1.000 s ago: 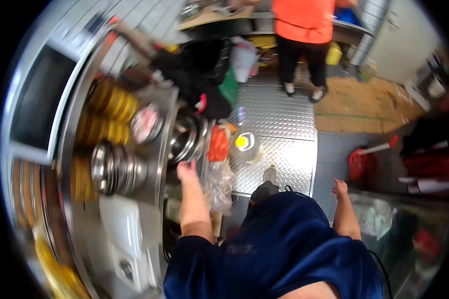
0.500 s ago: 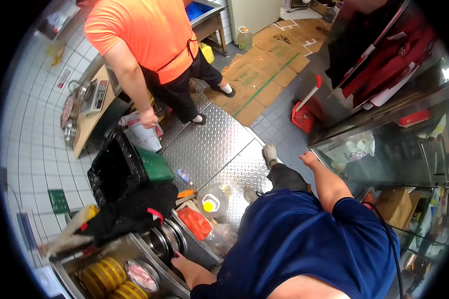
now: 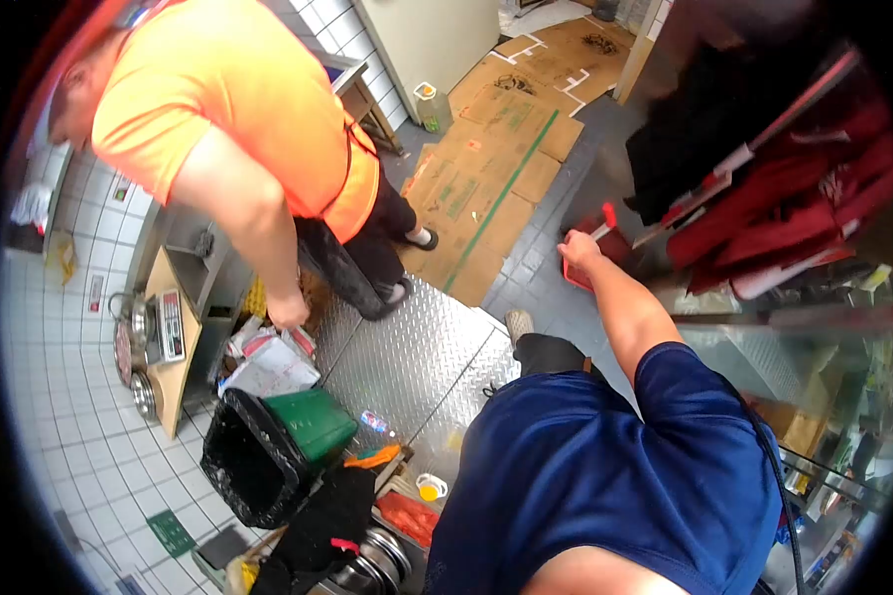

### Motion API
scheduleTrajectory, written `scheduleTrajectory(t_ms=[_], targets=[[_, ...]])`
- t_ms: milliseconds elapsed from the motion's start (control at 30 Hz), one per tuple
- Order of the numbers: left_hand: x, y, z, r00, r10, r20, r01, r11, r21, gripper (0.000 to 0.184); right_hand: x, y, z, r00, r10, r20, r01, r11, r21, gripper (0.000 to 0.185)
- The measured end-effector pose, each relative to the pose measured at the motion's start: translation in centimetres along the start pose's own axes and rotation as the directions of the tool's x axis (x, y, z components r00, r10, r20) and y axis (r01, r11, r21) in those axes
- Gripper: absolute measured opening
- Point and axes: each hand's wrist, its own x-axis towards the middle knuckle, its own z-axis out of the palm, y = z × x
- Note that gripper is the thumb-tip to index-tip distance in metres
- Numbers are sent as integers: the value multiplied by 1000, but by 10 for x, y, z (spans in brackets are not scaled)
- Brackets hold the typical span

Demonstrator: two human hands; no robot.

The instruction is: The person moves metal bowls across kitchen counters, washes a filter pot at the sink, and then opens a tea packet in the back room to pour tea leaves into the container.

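Observation:
My right hand (image 3: pixel 577 250) is stretched forward over the floor, its fingers loosely bent and apart, with nothing visible in it. It overlaps the red dustpan (image 3: pixel 575 279) in the head view, beside the pan's pale handle with a red tip; whether they touch I cannot tell. My left hand is out of view, hidden beyond my dark blue shirt. Below on the left are stacked steel pots (image 3: pixel 375 560) and a clear jug with a yellow cap (image 3: pixel 431 487).
A co-worker in an orange shirt (image 3: pixel 233 109) bends at the left, one hand near papers (image 3: pixel 273 365). A black-lined bin (image 3: pixel 253 461) stands below. Flattened cardboard (image 3: pixel 486 188) covers the floor ahead, metal plates (image 3: pixel 407 347) nearer. Dark red garments (image 3: pixel 794 213) hang at the right.
My right hand has moved forward and left to the dustpan. My left hand has gone out of view from beside the pots. The co-worker has leaned further down toward the left.

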Motion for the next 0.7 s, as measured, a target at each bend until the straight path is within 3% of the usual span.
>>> scheduleTrajectory(t_ms=[167,233,400,500,633,667,700], targets=[[-12,168,5,985,156,70,-152,987,-58,55,94,-66,-120,998,-24,-63,4,954,-299,38],[-10,229,6,972,218,90,-213,975,-68,54,136,-70,-146,989,-135,-56,84,840,-537,36],[-1,346,4,935,330,128,-321,943,-86,53,176,-69,-197,985,-171,21,117,577,-808,41],[6,406,6,916,377,136,-366,925,-99,52,176,-76,-219,985,104,136,52,574,-817,47],[15,493,4,883,449,133,-440,893,-95,51,193,-98,-226,852,351,388,182,495,-849,56],[6,502,7,886,443,139,-431,896,-106,50,290,-35,-125,730,675,110,5,156,-988,58],[2,512,11,882,448,149,-437,894,-99,50,291,-45,-132,651,734,192,126,145,-981,57]])
